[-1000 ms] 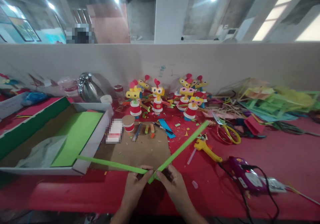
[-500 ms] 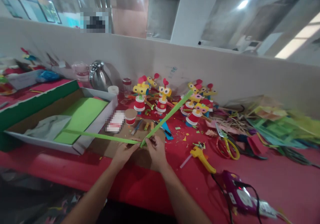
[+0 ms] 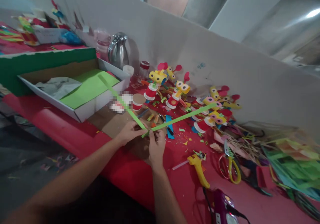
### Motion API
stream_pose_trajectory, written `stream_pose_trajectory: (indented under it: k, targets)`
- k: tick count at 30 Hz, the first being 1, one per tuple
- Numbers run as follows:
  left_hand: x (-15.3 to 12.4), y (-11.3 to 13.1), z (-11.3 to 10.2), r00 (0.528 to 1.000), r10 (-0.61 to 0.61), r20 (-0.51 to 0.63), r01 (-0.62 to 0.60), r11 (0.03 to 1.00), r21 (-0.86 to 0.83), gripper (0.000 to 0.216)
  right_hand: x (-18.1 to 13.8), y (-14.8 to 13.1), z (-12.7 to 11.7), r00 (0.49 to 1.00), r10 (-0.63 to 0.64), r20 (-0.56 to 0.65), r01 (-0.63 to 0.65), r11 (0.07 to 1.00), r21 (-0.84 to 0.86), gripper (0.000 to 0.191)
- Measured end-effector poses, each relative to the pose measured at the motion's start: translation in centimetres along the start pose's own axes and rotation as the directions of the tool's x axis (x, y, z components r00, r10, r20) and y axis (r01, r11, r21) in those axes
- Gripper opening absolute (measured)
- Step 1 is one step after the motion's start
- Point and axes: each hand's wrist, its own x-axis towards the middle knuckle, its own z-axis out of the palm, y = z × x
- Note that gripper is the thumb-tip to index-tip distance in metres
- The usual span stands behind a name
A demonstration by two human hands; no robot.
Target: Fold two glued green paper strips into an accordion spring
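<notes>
Two long light-green paper strips [image 3: 183, 117] meet at an angle between my hands, forming a V that opens away from me. My left hand [image 3: 131, 133] pinches near the joined end, where one strip runs up to the left over the box. On the other side of the join, my right hand [image 3: 157, 144] pinches the strip that reaches right toward the paper figures. Both hands are closed and close together above a brown cardboard sheet [image 3: 105, 122]. Whether the strips are two pieces or one folded piece is hidden by my fingers.
A white box [image 3: 85, 112] with green sheets stands left. Behind are a steel jug [image 3: 119, 52], a paper cup [image 3: 138, 102] and several paper-cup figures [image 3: 175, 100]. Rightward lie a yellow glue gun [image 3: 198, 170], scissors [image 3: 233, 170], a purple power strip [image 3: 223, 200] and paper scraps [image 3: 295, 160].
The view has tilted and turned. The left strip has swung from nearly level to slanting up and away, and the right strip points lower, more to the right. Both hands still pinch the join.
</notes>
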Motion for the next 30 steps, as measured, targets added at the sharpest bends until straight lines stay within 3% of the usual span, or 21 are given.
stream_pose_trajectory:
  k: [9, 18, 30]
  targets:
    - [-0.6, 0.6, -0.7, 0.999, -0.054, 0.007, 0.055, 0.989, -0.134, 0.03, 0.2, 0.1, -0.3, 0.998, 0.053, 0.039, -0.05, 0.997, -0.064, 0.022]
    - [-0.3, -0.5, -0.9, 0.977, -0.195, 0.085, 0.199, 0.98, -0.033, 0.036, 0.2, 0.0, -0.4, 1.0, 0.006, 0.003, -0.005, 0.993, -0.119, 0.022]
    - [-0.3, -0.1, -1.2, 0.986, -0.149, 0.068, 0.153, 0.987, -0.052, 0.029, -0.2, -0.3, -0.2, 0.993, 0.05, 0.103, -0.053, 0.998, 0.026, 0.019]
